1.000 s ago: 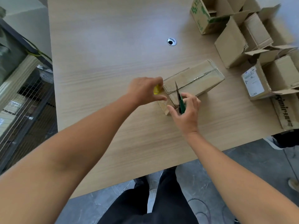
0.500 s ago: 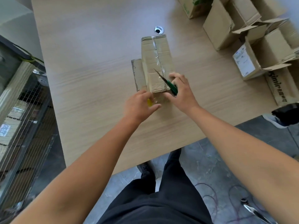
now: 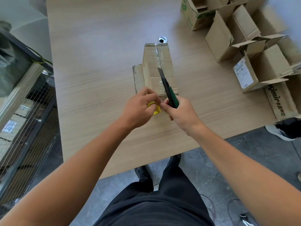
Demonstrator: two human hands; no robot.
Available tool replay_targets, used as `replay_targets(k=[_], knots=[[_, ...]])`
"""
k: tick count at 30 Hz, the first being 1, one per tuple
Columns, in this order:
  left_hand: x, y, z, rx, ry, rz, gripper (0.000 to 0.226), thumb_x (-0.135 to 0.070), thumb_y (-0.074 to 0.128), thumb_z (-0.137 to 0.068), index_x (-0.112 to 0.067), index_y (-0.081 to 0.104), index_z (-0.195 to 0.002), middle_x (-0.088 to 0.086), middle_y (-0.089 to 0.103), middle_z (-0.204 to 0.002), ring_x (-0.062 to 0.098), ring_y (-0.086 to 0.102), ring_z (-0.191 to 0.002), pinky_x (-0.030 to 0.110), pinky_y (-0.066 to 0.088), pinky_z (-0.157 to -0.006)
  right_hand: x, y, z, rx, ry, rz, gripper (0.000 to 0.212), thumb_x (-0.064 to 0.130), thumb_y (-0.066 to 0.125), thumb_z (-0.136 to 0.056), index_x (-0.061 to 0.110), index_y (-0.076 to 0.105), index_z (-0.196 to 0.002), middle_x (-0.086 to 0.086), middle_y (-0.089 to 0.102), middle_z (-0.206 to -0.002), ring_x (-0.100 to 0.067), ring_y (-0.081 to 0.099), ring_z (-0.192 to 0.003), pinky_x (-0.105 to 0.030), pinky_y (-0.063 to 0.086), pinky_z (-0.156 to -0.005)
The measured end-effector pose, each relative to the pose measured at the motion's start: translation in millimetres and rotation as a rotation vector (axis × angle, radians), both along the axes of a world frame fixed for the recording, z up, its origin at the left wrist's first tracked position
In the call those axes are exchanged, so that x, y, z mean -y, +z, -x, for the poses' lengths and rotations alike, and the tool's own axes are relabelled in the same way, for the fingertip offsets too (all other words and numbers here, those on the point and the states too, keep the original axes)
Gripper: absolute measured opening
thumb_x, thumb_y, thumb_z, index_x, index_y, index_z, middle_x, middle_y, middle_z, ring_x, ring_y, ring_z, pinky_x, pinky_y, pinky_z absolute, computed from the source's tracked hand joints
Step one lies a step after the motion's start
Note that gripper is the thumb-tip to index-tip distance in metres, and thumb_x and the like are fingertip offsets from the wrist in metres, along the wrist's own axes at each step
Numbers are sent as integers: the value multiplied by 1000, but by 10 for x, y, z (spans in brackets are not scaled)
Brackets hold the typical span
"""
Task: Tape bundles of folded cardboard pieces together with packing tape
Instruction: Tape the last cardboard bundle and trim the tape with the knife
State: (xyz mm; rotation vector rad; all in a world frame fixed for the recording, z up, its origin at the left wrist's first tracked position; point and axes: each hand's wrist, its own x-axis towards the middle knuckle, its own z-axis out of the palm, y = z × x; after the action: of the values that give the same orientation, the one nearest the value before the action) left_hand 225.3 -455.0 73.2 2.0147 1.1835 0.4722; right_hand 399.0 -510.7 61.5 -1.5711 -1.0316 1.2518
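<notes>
L hand point(image 3: 140, 108) fingers curled on tape roll point(image 3: 154, 108), R hand point(image 3: 181, 114) clamped on knife point(image 3: 170, 92); bundle point(image 3: 154, 69) at 12 o'clock, prob light, stiff: grip sides.

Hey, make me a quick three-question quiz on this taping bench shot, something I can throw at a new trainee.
1. True or false: the right hand grips a green utility knife with its blade extended.
2. The tape roll held in the left hand is: A yellow, B red, C blue.
3. Fill in: the open boxes stand on the table to the ___ of the cardboard bundle.
Key: 1 true; 2 A; 3 right.
</notes>
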Motion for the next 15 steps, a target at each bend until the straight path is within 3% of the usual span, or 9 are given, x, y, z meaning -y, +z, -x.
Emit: replay_targets(k=[3,4,6,7,9,12,15], knots=[[11,17,-7,14,-76,36,29,-32,52,-94,-32,68,-119,-10,65,-105,5,60,-93,34,51,-81,-47,51,-89,44,30,-37,15,11,72,-93,16,62,-83,7,55,-69,-6,49,-60,-23,42,-60],[-16,38,24,63,-129,135,34,-36,52,-99,-38,59,-132,-11,66,-100,0,59,-85,29,51,-77,-68,80,-128,28,-10,-55,15,8,71,-93,15,62,-83,8,56,-68,-4,50,-59,-20,42,-59],[-142,69,164,173,-181,384,49,-38,54,-102,-41,37,-147,-2,68,-82,9,55,-69,27,48,-66,-96,120,-273,-24,-186,-63,21,5,70,-92,18,58,-81,10,58,-61,-3,50,-52,-16,41,-51],[-234,76,270,173,-182,421,49,-38,57,-101,-36,39,-146,2,67,-72,15,53,-63,28,45,-61,-98,115,-382,-43,-283,-57,23,6,69,-93,19,56,-80,10,59,-59,-3,50,-48,-17,40,-47],[-398,78,459,74,-148,319,31,-40,66,-96,-34,60,-126,-1,59,-60,14,46,-54,26,39,-55,-78,54,-576,-79,-398,-44,22,6,66,-95,20,54,-83,8,66,-66,-5,54,-51,-22,44,-48],[-566,14,460,-140,-56,81,15,-49,75,-86,-36,72,-93,-8,58,-62,8,47,-56,25,36,-60,-86,-114,-613,-182,-417,3,21,4,63,-97,19,54,-86,-1,66,-78,-13,65,-64,-28,53,-58],[-639,-91,280,-315,16,-99,18,-57,73,-83,-39,72,-83,-11,59,-69,13,53,-69,27,36,-65,-180,-297,-551,-312,-517,20,24,0,61,-98,17,52,-85,-5,64,-79,-20,67,-71,-36,58,-71]])
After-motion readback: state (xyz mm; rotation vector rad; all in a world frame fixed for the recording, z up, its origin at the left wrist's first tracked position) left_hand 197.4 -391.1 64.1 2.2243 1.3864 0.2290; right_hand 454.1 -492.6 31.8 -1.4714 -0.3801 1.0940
